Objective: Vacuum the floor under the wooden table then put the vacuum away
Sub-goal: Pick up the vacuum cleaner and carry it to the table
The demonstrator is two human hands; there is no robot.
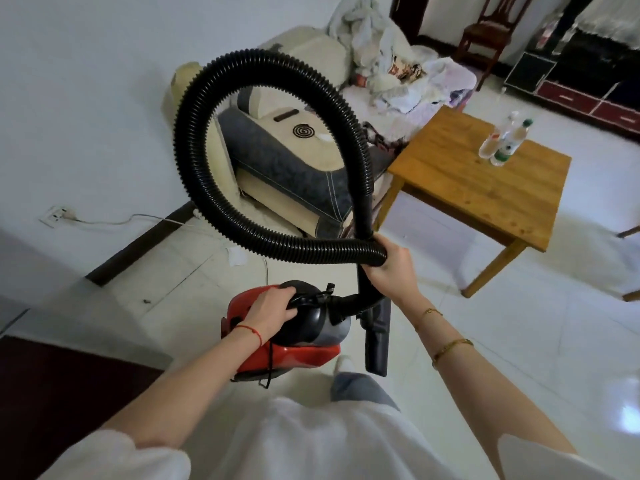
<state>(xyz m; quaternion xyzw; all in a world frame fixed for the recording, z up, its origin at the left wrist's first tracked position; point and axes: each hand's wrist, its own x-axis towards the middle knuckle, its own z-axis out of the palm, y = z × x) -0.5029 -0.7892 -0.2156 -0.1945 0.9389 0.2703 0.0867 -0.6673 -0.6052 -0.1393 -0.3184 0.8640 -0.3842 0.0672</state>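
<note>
A small red and black canister vacuum (pixel 304 355) hangs in front of me above the white tiled floor. My left hand (pixel 272 311) grips its black top handle. Its ribbed black hose (pixel 194 119) rises in one big loop. My right hand (pixel 393 268) grips the hose where the loop crosses itself, and the dark nozzle tube (pixel 377 337) dangles below it. The wooden table (pixel 485 181) stands ahead to the right, beyond my right hand.
Two plastic bottles (pixel 504 143) stand on the table. A cream sofa (pixel 287 161) piled with laundry lies behind the hose. A wall socket (pixel 57 214) with a white cord is at the left. A wooden chair (pixel 485 39) and dark cabinet (pixel 588 74) stand at the back.
</note>
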